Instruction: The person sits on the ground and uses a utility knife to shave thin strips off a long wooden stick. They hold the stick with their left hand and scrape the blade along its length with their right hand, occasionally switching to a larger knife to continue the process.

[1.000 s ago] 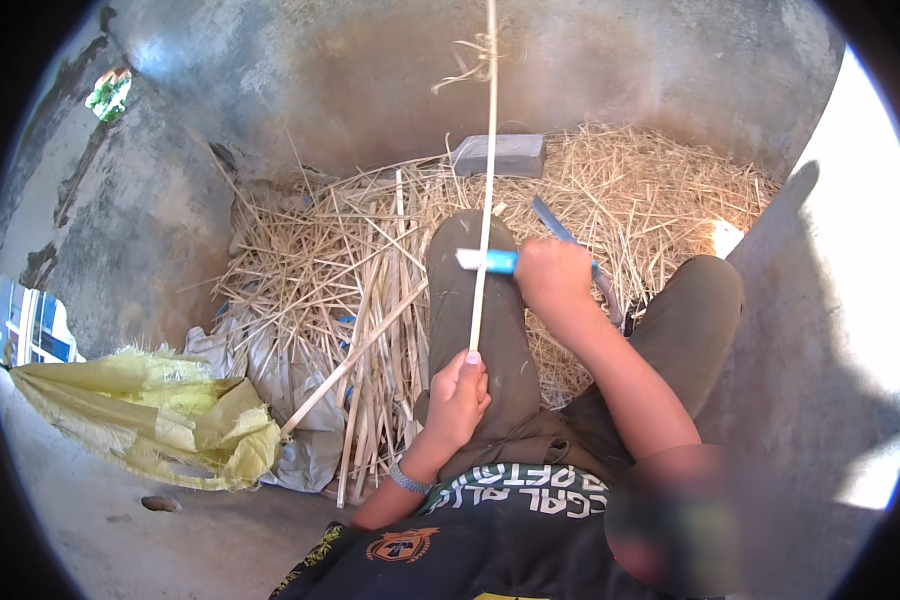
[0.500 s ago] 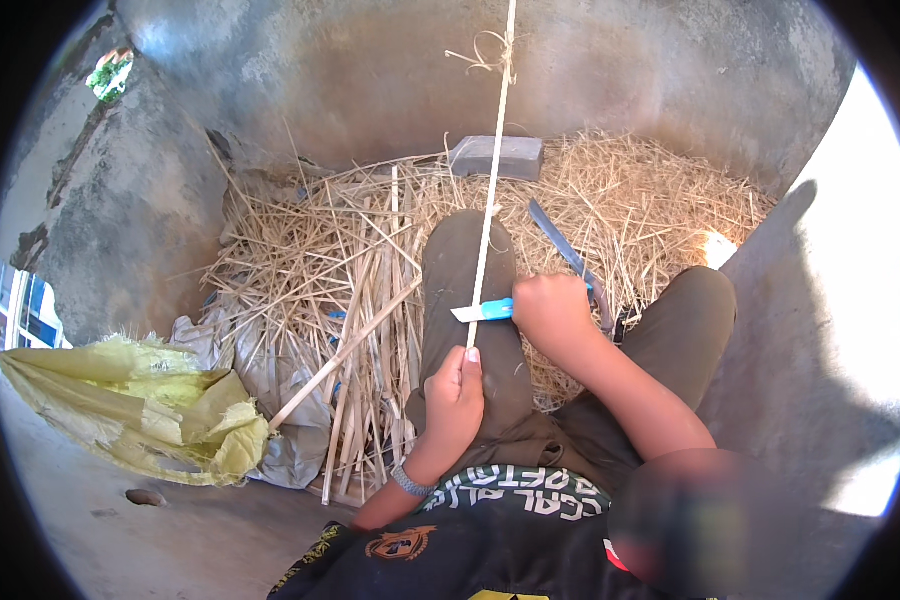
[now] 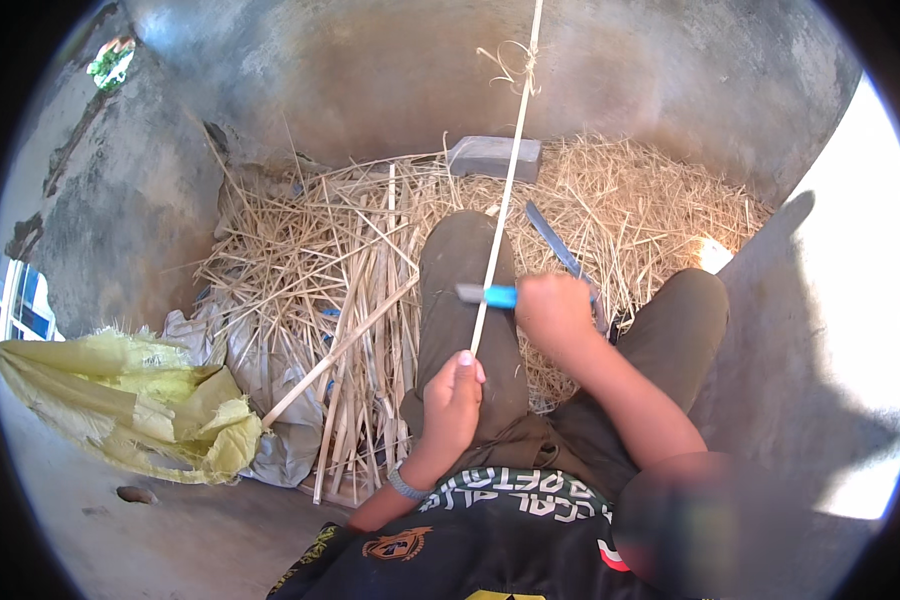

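A long, thin pale strip, like split bamboo, rises from my lap past the top of the view, with curled shavings clinging high on it. My left hand is closed round its lower end, thumb along it. In my right hand is a blue utility knife, its blade pointing left across the strip just above my left hand. The strip lies over my left thigh. Past my right fist, on the straw, rests a long dark blade; its lower end is partly hidden.
Loose split strips lie in a heap to the left, and fine shavings cover the floor ahead. A grey block stands against the far concrete wall. A torn yellow sack is at the left.
The knife and my right hand have moved slightly up along the strip. The strip's upper end has swung a little to the right. My left hand keeps its hold.
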Available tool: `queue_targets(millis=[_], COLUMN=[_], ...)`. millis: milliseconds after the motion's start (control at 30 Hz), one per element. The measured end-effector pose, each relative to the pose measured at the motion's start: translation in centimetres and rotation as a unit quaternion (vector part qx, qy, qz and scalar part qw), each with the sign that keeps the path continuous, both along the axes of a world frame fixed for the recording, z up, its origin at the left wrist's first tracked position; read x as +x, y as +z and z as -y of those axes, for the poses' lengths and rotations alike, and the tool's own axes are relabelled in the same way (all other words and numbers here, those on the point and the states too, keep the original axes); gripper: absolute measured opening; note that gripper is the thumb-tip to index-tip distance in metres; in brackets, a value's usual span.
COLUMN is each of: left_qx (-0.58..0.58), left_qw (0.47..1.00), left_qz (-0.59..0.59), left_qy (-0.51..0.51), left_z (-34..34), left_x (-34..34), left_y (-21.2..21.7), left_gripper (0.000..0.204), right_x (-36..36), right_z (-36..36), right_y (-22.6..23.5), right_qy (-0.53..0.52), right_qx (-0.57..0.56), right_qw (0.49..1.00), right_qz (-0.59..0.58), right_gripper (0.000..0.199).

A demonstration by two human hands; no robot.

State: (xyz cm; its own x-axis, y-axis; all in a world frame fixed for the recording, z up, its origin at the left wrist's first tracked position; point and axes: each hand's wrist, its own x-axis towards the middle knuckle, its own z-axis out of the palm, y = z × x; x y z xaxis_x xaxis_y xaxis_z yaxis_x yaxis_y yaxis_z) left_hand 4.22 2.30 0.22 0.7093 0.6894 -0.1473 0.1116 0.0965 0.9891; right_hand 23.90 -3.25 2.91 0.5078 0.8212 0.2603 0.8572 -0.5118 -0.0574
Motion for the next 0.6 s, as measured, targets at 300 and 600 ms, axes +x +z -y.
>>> queue_targets(millis=[300, 600], left_qx=[0.173, 0.23], left_qw=[0.982, 0.97], left_qz=[-0.047, -0.082], left_qy=[0.053, 0.011], left_z=[0.4, 1.1], left_x=[0.9, -0.9], left_y=[-0.8, 1.7], left_gripper=[0.038, 0.032], right_x=[1.6, 7.5], right_z=[-1.9, -1.4], right_y=[-0.2, 1.6], right_qy=[-0.016, -0.163], right_qx=[0.016, -0.033], right_qw=[1.0, 0.985], right_qz=[-0.01, -0.043], right_gripper=[0.014, 0.014])
